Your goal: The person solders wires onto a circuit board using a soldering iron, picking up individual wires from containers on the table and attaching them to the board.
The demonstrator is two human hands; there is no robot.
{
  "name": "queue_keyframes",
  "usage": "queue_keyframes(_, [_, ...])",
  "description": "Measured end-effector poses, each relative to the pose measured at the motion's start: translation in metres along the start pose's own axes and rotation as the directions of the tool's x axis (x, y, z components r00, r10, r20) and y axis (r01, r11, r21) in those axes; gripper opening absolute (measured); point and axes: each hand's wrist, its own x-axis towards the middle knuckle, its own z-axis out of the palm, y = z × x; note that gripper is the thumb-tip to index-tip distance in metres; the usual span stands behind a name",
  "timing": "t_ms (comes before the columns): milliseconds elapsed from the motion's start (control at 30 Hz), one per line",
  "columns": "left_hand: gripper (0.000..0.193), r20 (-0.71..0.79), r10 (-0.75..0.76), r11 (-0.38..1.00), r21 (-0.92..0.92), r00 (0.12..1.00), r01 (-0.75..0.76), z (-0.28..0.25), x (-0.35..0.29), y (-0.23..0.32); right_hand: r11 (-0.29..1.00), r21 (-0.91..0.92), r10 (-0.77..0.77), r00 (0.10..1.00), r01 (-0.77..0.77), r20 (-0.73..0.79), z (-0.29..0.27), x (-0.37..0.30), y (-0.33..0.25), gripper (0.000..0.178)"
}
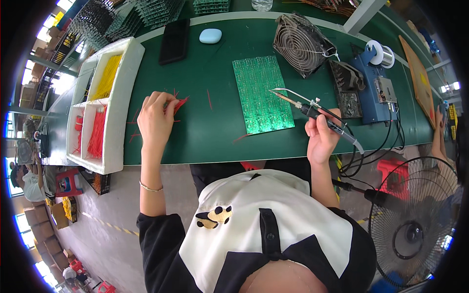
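My left hand (157,117) is closed in a pinch at a small bunch of red wires (181,103) on the green tabletop; more red strands stick out from under it. My right hand (323,136) grips a soldering iron (312,111) with a thin curved feed tube fixed along it. The iron's tip points left, over a green circuit board panel (264,95) lying in the middle of the table. Whether the tip touches the board I cannot tell. One loose red wire (209,99) lies between the left hand and the panel.
A white foam box (128,97) with yellow and red wires stands at the left. Behind lie a black phone (174,41) and a pale case (210,36). At right are a square fan (302,43), a blue soldering unit (373,88), a solder spool (383,54) and cables.
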Motion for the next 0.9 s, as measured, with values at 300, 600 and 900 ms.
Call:
queue_keyframes(300, [0.008,0.056,-0.085,0.993,-0.08,0.995,0.089,0.011,-0.008,-0.003,0.995,0.1,0.032,0.999,-0.029,-0.03,-0.004,-0.011,0.004,0.013])
queue_keyframes(600, [0.006,-0.175,0.076,0.994,-0.066,0.982,-0.089,0.0,-0.003,0.015,0.995,0.098,0.028,0.999,-0.026,-0.026,-0.002,-0.012,0.002,0.014])
queue_keyframes(900, [0.009,-0.12,0.109,0.994,-0.007,0.987,-0.11,0.01,-0.011,0.019,0.997,-0.078,0.011,1.0,-0.012,-0.019,0.004,-0.016,0.002,0.013])
